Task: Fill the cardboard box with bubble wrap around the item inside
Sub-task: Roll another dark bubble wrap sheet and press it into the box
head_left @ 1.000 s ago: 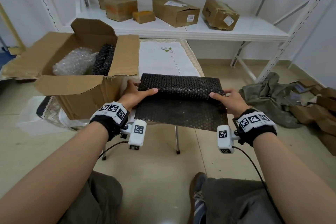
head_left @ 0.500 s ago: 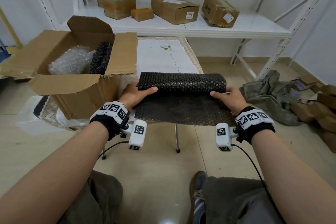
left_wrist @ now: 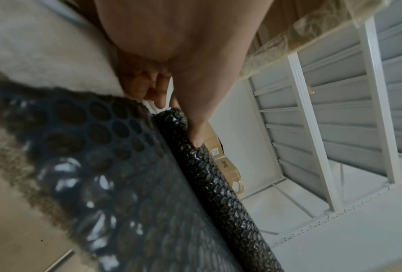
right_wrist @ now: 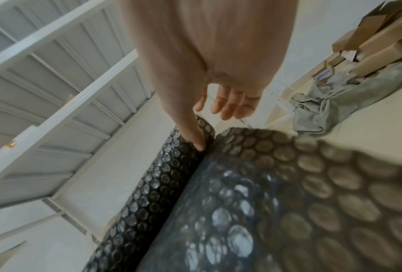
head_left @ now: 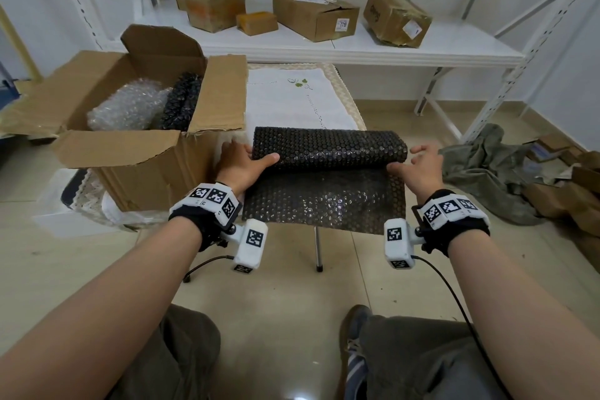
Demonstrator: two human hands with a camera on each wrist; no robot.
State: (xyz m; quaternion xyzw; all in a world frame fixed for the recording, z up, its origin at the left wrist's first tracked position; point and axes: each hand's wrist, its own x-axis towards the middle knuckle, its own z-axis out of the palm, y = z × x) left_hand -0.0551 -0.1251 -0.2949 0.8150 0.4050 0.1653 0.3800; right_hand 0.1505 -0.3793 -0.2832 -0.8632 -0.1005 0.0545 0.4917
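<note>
A black bubble wrap roll (head_left: 328, 149) lies across the near edge of a small table, and its loose sheet (head_left: 324, 201) hangs toward me. My left hand (head_left: 240, 162) holds the roll's left end, thumb on top and fingers curled behind it (left_wrist: 176, 123). My right hand (head_left: 422, 162) is at the right end with its fingers spread and lifted. Only its thumb touches the crease between roll and sheet (right_wrist: 212, 131). The open cardboard box (head_left: 130, 153) stands to the left. Inside it are a clear bubble-wrap bundle (head_left: 126, 107) and a black bubble-wrap wad (head_left: 181, 101).
A white embroidered cloth (head_left: 292, 101) covers the table beyond the roll. Behind it is a white shelf (head_left: 357, 49) with several cardboard boxes. A grey cloth heap (head_left: 487, 172) and cardboard scraps (head_left: 571, 191) lie on the floor to the right. My knees are below the table.
The roll has been turned further and looks thicker. My right hand's fingers have come off the roll's end and spread; the left hand keeps its hold.
</note>
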